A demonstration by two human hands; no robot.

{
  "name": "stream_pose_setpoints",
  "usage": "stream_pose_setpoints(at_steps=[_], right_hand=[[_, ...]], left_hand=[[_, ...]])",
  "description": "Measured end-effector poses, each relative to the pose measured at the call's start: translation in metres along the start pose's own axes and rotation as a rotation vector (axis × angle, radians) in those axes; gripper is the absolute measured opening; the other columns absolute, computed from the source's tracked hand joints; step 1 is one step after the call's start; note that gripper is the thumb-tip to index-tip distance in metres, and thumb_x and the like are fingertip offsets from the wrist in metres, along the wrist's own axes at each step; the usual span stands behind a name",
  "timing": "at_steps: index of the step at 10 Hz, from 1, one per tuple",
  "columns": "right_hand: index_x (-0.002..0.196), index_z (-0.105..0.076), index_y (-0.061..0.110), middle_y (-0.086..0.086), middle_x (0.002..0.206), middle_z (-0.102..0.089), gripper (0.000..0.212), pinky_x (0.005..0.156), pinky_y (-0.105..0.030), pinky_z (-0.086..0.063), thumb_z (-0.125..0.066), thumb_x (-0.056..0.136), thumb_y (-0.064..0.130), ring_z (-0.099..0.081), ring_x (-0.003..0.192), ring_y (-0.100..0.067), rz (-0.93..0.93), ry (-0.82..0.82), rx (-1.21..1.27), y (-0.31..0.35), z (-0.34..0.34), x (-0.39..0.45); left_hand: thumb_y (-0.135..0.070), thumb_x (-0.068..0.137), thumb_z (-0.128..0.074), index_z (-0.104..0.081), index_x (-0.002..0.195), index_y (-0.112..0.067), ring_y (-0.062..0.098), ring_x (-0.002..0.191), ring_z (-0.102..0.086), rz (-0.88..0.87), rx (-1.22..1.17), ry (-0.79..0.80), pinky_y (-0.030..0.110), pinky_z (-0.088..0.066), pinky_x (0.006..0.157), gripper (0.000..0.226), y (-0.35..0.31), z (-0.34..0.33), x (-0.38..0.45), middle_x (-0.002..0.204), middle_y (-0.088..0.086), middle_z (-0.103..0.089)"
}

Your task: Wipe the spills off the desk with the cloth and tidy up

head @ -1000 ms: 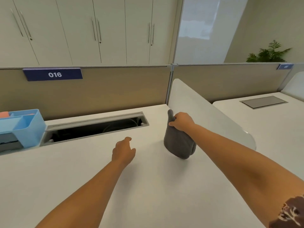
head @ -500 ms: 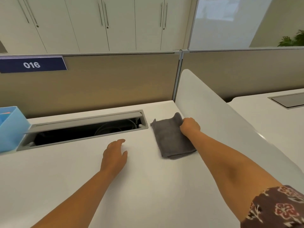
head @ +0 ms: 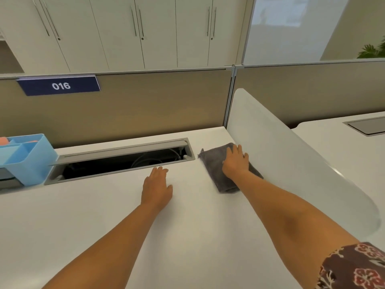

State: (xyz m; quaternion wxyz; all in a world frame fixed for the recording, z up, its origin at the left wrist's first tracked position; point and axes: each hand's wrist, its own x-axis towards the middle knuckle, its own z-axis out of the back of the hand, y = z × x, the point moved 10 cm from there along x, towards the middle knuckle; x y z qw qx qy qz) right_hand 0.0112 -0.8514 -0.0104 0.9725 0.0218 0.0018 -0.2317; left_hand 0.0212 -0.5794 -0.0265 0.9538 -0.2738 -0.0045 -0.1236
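**Pressing the grey cloth flat beside the cable trough**

Lying near the back right corner of the white desk (head: 187, 236), the folded grey cloth (head: 216, 170) sits flat on the surface just right of the cable trough (head: 120, 161) and just left of the white side divider (head: 291, 159). The trough is the long recessed opening in the desk; its grey lid is tipped open along the back edge, and inside it is dark, with loops of pale cable faintly visible toward the right end. At the trough's left end stands a light blue desk organiser (head: 29, 157) with several compartments; something orange or salmon shows at the top of its rear sections, too little in view to identify, and the front compartment's contents cannot be made out.

The right hand (head: 235, 161) rests palm down on top of the cloth, fingers straight and slightly spread toward the back of the desk, pressing rather than gripping; the forearm stretches in from the lower right, ending in a dark floral sleeve (head: 358, 268). The left hand (head: 157, 186) lies just in front of the trough's near rim, palm down, fingers relaxed and extended, holding nothing; whether it touches the desk or hovers just above it cannot be told. Behind the trough rises a tan partition (head: 145, 105) bearing a blue plate marked 016 (head: 60, 86).
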Motion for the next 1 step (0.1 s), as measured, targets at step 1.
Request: stream_pose_setpoints(at_steps=[1], right_hand=[[0.151,-0.009,0.010,-0.012,0.160,0.003,0.059,0.119,-0.047,-0.005,-0.034,0.100,0.028,0.007,0.147,-0.027,0.061,0.086,0.044,0.0300,-0.0197,-0.0317]], left_hand=[[-0.024,0.091,-0.052,-0.029,0.141,-0.018,0.024,0.145,-0.010,0.009,0.091,0.051,0.041,-0.011,0.117,0.056,0.0074,0.0021,-0.0112,0.157,0.005,-0.017]])
